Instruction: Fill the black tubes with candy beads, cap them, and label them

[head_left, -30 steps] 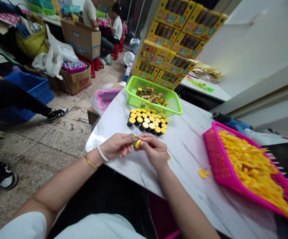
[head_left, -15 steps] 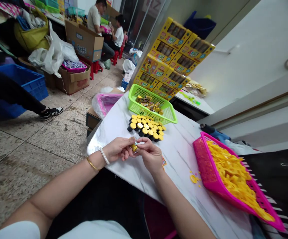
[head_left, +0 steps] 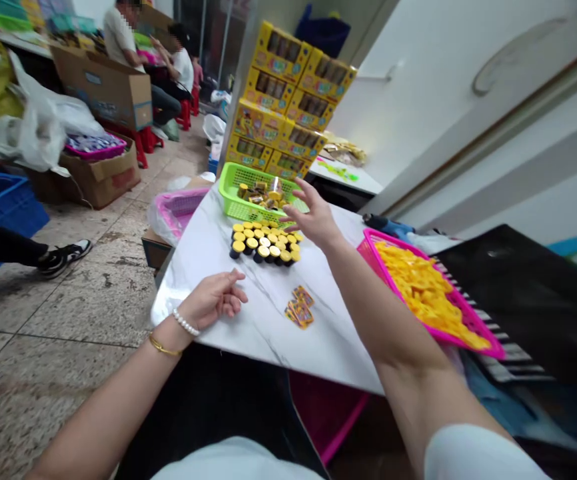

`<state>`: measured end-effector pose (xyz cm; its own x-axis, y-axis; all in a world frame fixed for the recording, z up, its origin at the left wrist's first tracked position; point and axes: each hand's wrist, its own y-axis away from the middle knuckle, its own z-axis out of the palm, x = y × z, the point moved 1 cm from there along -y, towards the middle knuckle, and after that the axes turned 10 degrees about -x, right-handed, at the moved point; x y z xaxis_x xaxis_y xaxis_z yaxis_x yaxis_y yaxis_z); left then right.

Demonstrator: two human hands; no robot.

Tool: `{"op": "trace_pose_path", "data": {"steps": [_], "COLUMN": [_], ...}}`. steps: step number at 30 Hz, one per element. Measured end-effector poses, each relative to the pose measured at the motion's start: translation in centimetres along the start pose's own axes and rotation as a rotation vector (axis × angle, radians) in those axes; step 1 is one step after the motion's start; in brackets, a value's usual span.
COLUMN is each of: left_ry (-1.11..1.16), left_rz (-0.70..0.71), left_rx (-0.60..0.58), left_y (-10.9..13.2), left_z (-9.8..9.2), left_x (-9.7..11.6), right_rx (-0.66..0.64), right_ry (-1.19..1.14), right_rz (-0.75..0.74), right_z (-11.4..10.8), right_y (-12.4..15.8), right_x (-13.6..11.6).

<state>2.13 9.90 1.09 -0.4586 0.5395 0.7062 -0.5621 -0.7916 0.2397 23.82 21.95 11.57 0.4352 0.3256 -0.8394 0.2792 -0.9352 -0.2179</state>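
Observation:
My right hand (head_left: 314, 217) is open with spread fingers at the right side of the lime-green basket (head_left: 233, 208). Inside that basket lie several small yellow-capped containers, and one blurred clear container with a yellow cap (head_left: 275, 190) shows above the pile, apart from my fingers. My left hand (head_left: 218, 298) hovers over the near left of the table, fingers loosely bent and apart, nothing in them. Between my hands and the basket stands a cluster of dark cylinders with yellow lids (head_left: 264, 243). Several small printed cards (head_left: 300, 308) lie on the white marbled table (head_left: 263, 327).
A pink basket of yellow plastic pieces (head_left: 413, 280) stands at the right, beside a black bag (head_left: 513, 287). Stacked yellow boxes (head_left: 281, 100) rise behind the green basket. People sit at the far left; another person's leg and shoe (head_left: 63, 257) reach over the floor.
My hands have come apart. The small yellow-capped container has left them, and my right hand has moved forward to the green basket. The printed cards are now uncovered; the view has turned right.

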Motion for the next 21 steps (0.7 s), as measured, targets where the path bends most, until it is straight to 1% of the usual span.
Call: {"op": "trace_pose_path", "data": {"steps": [1, 2, 4, 6, 8, 9, 11, 13, 14, 16, 18, 19, 21], "left_ry": [-0.017, -0.034, -0.075, -0.136, -0.251, -0.33, -0.493, -0.597, -0.615, -0.617, -0.598, -0.586, -0.558], "left_rz": [0.007, 0.009, 0.007, 0.009, 0.026, 0.049, 0.126, 0.24, 0.285, 0.303, 0.238, 0.206, 0.195], "left_rx": [-0.009, -0.022, -0.045, -0.047, -0.011, 0.032, 0.144, 0.245, 0.269, 0.245, 0.17, 0.13, 0.074], "left_y": [0.0, 0.1, 0.1, -0.1, -0.6, -0.8, -1.3, -1.3, -1.2, -0.8, -0.4, -0.3, -0.3], "left_z": [0.1, 0.1, 0.3, 0.5, 0.7, 0.7, 0.9, 1.5, 2.0, 3.4, 4.9, 5.5, 6.4], "left_x": [0.0, -0.1, -0.4, -0.7, -0.5, -0.1, 1.1, 2.3, 2.7, 2.6, 1.1, 0.1, -1.9], "right_rx": [0.004, 0.016, 0.065, 0.111, 0.065, 0.037, 0.022, 0.072, 0.112, 0.216, 0.318, 0.344, 0.337], "right_ry": [0.074, 0.154, 0.342, 0.48, 0.48, 0.454, 0.404, 0.389, 0.393, 0.396, 0.374, 0.356, 0.326], "right_rz": [0.034, 0.063, 0.113, 0.11, 0.138, 0.149, 0.164, 0.144, 0.118, 0.029, -0.082, -0.133, -0.228], "right_z": [-0.7, -1.0, -1.0, -0.4, 0.2, 0.4, 0.8, 0.9, 1.0, 1.4, 2.2, 2.9, 4.4], "right_y": [1.1, 2.8, 7.6, 12.6, 16.5, 17.8, 19.1, 19.3, 19.1, 18.8, 18.6, 18.6, 18.4], "right_x": [0.4, 1.0, 2.4, 4.3, 6.4, 7.4, 8.9, 9.5, 9.3, 8.3, 6.7, 5.9, 4.3]}}
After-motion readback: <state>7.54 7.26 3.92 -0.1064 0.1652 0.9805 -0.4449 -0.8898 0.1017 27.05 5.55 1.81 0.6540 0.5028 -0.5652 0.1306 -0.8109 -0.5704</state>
